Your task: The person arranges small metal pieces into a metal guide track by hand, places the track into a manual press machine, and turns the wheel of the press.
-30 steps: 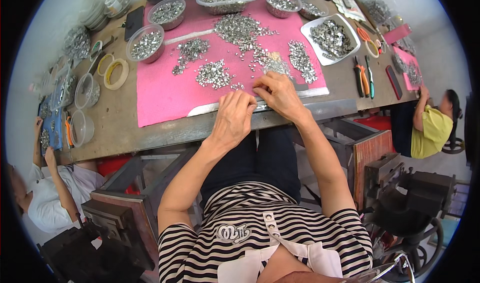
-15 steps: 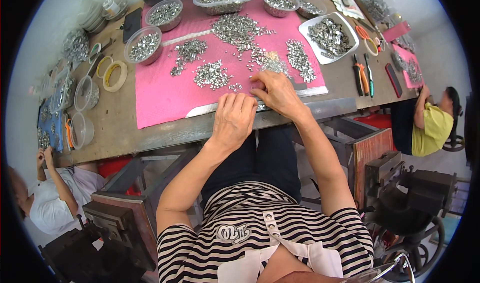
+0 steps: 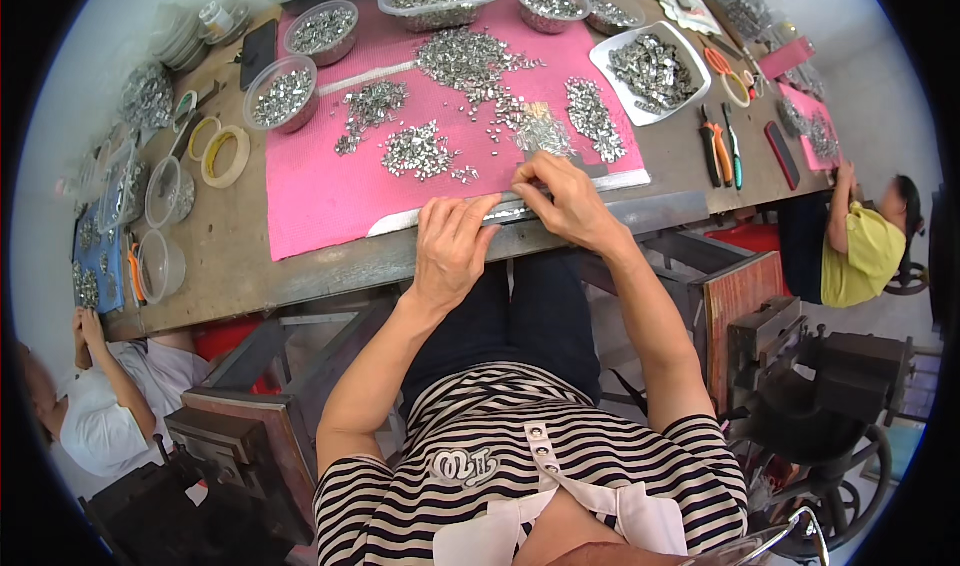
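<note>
A narrow strip lined with small silvery metal pieces [image 3: 513, 212] lies along the table's front edge between my hands. At its left end is my left hand [image 3: 450, 249], fingers stretched forward and thumb apart, the thumb next to the strip. My right hand [image 3: 570, 206] is bent over the right part of the strip, thumb and fingertips pinched together; whatever they hold is too small to make out. Just beyond the right hand, small metal pieces [image 3: 543, 134] lie spread on the pink mat [image 3: 330, 201]. Loose metal piles [image 3: 420, 151] sit farther left.
Plastic tubs of metal parts [image 3: 283, 99] stand on the mat, with a white tray [image 3: 703, 71] at right. Orange-handled pliers [image 3: 716, 151] lie beyond it, tape rolls [image 3: 226, 156] at left. One person [image 3: 120, 396] works at left, another [image 3: 865, 251] at right.
My hands have moved apart, baring the metal strip between them. The left hand has shifted slightly left and down, its fingers straightening; the right has moved a little right.
</note>
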Demonstrator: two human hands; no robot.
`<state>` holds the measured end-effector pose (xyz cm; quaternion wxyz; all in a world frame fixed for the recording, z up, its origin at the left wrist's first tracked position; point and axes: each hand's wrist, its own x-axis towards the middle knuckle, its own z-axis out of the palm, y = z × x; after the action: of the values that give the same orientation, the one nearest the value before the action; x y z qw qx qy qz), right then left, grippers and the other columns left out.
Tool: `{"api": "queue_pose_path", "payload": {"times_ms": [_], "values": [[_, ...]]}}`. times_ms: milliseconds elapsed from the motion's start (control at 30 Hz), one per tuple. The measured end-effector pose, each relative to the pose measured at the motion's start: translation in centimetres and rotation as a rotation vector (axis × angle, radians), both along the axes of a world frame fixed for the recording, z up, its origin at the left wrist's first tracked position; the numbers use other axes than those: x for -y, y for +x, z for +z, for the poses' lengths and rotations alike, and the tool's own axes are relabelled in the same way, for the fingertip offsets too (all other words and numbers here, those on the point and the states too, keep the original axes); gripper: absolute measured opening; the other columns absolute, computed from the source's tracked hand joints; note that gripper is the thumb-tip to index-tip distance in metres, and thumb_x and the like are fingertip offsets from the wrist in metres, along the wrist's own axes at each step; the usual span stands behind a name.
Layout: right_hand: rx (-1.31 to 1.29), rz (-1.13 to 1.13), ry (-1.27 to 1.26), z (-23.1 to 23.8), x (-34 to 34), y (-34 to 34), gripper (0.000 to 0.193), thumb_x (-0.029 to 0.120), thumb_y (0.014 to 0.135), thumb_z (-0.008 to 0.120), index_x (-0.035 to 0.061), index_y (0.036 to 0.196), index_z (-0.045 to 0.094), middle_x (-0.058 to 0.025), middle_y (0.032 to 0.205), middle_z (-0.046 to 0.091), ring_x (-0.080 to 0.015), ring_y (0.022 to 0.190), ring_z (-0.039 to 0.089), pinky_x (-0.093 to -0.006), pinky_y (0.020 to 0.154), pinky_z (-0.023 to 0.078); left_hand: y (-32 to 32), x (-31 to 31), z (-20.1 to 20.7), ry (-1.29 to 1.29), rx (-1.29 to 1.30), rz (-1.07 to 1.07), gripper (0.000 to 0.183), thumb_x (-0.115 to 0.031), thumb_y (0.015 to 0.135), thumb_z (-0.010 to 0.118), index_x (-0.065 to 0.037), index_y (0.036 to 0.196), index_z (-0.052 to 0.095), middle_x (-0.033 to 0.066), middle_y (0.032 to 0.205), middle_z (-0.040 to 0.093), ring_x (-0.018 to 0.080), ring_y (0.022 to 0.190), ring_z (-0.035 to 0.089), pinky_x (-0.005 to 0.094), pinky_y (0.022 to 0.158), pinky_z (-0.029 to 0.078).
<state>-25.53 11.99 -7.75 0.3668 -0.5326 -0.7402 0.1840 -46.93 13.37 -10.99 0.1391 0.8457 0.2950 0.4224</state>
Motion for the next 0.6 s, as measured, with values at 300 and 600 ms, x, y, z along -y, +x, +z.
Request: {"api": "queue_pose_path", "payload": {"times_ms": [300,600], "values": [[0.049,0.064,0.11,-0.6,2.3,-0.6,0.012,0.001,0.088,0.07,0.0018,0.095,0.061,-0.0106,0.095,0.063,-0.0309,0.088,0.061,-0.0409,0.079,0.046,0.3,0.3,-0.5,-0.009,0.025,0.019,0.049,-0.005,0.079,0.081,-0.004,0.125,0.064,0.0103,0.1,0.068,0.0298,0.092,0.061,0.0431,0.09,0.045],[0.275,0.063,0.26,0.0,1.8,-1.7,0.013,0.005,0.087,0.07,0.003,0.097,0.062,-0.0093,0.095,0.06,-0.0298,0.089,0.059,-0.0401,0.08,0.045,-0.4,-0.6,-0.5,-0.019,0.027,0.009,0.048,-0.005,0.079,0.08,-0.004,0.124,0.064,0.0107,0.102,0.069,0.0301,0.094,0.061,0.0429,0.09,0.045]]}}
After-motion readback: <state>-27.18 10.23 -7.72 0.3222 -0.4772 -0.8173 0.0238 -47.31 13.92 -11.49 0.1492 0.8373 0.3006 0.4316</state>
